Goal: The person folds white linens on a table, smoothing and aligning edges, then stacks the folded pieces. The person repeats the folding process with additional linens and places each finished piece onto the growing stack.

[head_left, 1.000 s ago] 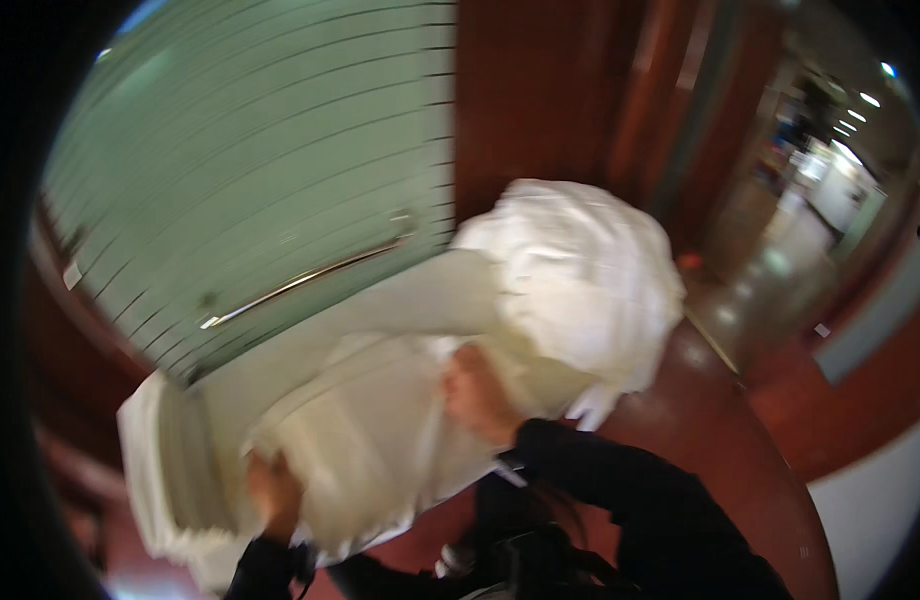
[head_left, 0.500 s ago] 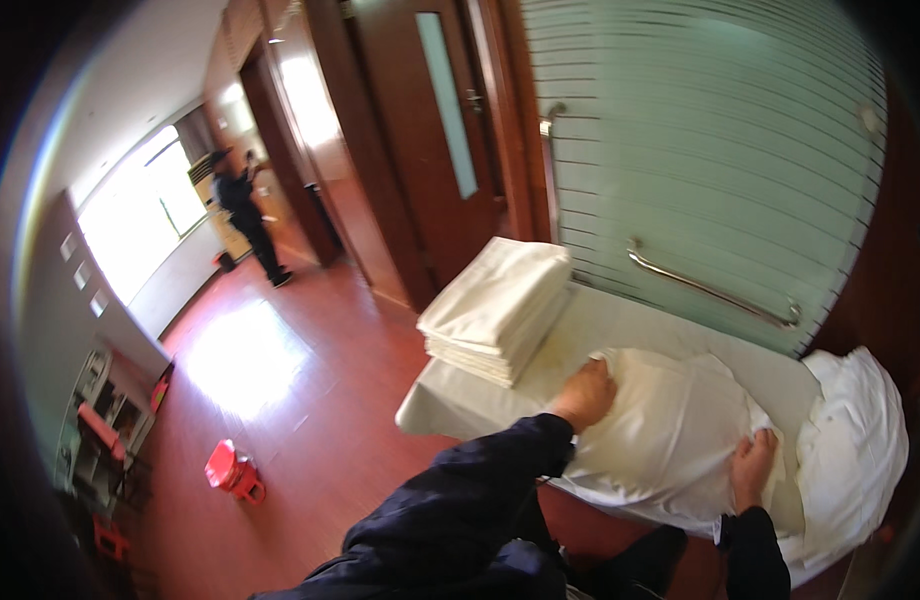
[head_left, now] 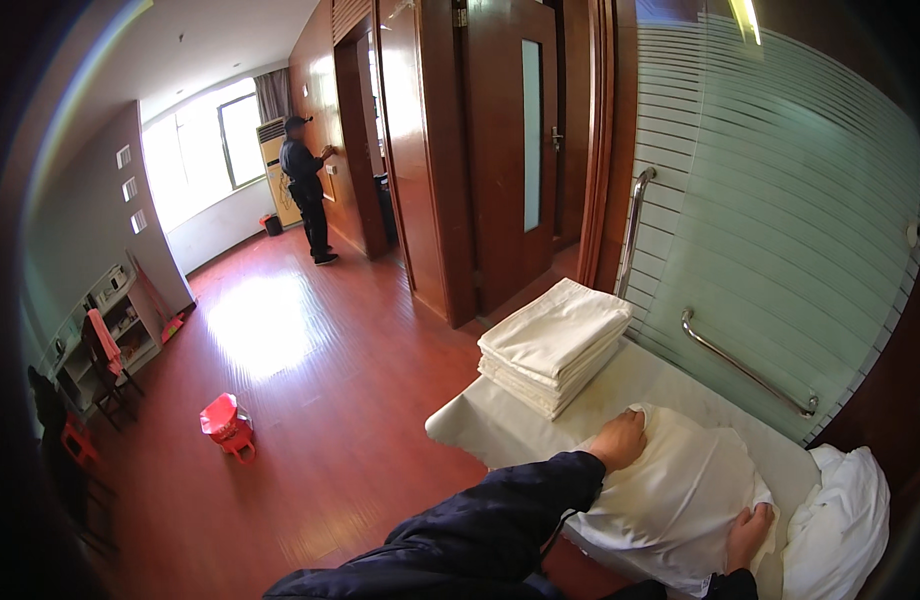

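A white cloth [head_left: 670, 490] lies spread and slightly bulging over the near part of a table covered in white [head_left: 460, 420]. My left hand [head_left: 620, 441] pinches the cloth at its far left corner, fingers closed on the fabric. At the right edge my right hand [head_left: 749, 536] grips the same cloth, thumb on top and the other fingers partly hidden in the folds. Just beyond my left hand stands a neat stack of folded white cloths [head_left: 555, 345]. A loose, crumpled heap of white cloth [head_left: 840, 525] sits to the right of my right hand.
Behind the table is a frosted glass panel [head_left: 780, 260] with metal handles. A red stool [head_left: 227, 425] stands on the reddish floor [head_left: 310, 450] at left. Farther off, a person in dark clothes [head_left: 305, 190] stands by the wall. Shelves [head_left: 120, 330] line the left side.
The whole view has shifted and levelled, so the room sits lower and farther right. Both hands keep their hold on the cloth, with little movement against it.
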A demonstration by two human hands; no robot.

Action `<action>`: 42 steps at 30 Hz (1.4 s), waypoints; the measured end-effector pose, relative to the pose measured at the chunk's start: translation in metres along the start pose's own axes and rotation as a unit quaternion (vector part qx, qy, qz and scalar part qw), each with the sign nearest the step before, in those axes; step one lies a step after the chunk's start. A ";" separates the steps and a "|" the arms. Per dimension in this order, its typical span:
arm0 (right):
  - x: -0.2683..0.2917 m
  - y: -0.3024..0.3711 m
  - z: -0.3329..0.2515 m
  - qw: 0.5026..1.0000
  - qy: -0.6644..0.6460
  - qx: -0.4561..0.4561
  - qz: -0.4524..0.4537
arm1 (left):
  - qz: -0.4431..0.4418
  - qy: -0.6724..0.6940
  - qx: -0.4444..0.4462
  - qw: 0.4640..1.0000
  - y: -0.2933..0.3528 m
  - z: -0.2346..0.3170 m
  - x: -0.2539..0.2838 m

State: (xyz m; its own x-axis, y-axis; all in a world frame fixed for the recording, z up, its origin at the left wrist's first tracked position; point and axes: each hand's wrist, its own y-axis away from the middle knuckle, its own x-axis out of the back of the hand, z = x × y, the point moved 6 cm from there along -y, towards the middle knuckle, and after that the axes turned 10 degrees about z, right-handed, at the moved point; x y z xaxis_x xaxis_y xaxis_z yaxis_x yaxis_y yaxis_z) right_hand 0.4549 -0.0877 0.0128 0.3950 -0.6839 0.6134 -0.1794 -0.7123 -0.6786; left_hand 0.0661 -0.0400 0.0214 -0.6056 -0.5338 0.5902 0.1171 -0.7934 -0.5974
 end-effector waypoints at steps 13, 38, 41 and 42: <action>-0.002 0.002 0.001 1.000 0.004 -0.001 -0.015 | 0.007 0.020 0.008 1.000 0.002 -0.001 0.001; 0.000 0.001 0.002 1.000 -0.006 -0.005 -0.008 | -0.002 0.022 0.011 1.000 0.001 -0.001 0.000; 0.000 0.002 0.001 1.000 -0.012 -0.021 -0.005 | -0.015 0.020 0.011 1.000 0.000 0.000 0.001; 0.001 0.002 0.001 1.000 -0.010 -0.019 -0.006 | -0.016 0.019 0.013 1.000 0.000 0.001 0.002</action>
State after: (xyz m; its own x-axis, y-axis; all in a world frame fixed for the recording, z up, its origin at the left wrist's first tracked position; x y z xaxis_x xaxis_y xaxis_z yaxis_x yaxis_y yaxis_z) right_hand 0.4553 -0.0894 0.0116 0.4158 -0.6717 0.6131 -0.2088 -0.7267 -0.6545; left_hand 0.0654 -0.0415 0.0228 -0.6387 -0.4974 0.5871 0.1170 -0.8169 -0.5648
